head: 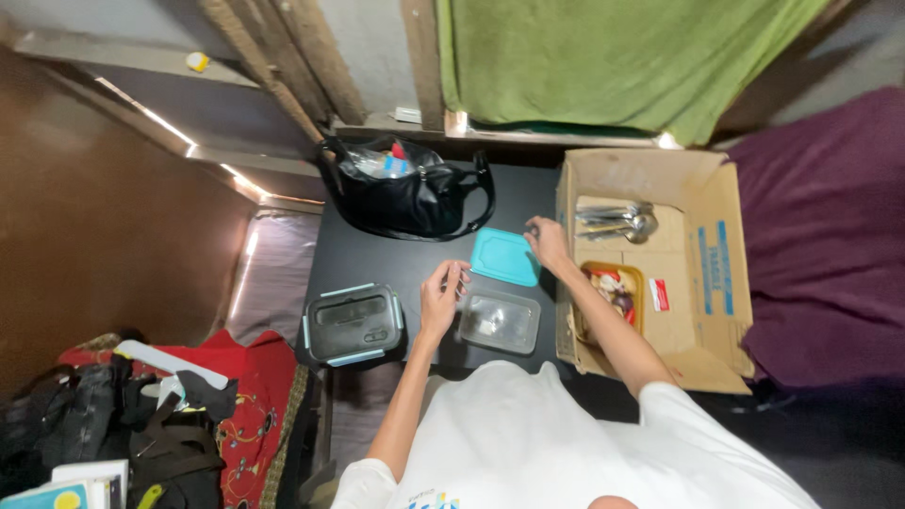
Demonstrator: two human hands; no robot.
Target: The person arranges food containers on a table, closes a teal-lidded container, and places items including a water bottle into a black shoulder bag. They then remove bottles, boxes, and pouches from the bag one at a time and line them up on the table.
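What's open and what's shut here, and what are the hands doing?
Clear container: open, lid off.
Teal lid: off, lying flat on the table.
Lunch box: shut, lid on.
Black bag: open.
Cardboard box: open, flaps out.
Left hand: beside the container.
Right hand: touching the teal lid.

Teal lid (505, 256), clear container (500, 322), black table (368, 259), black bag (405, 193), green cloth (613, 61), brown cardboard box (702, 283)

Clear glossy plastic container (499, 321), matt teal plastic lid (506, 256), shiny metal spoons (617, 222), rough cardboard box (702, 273).
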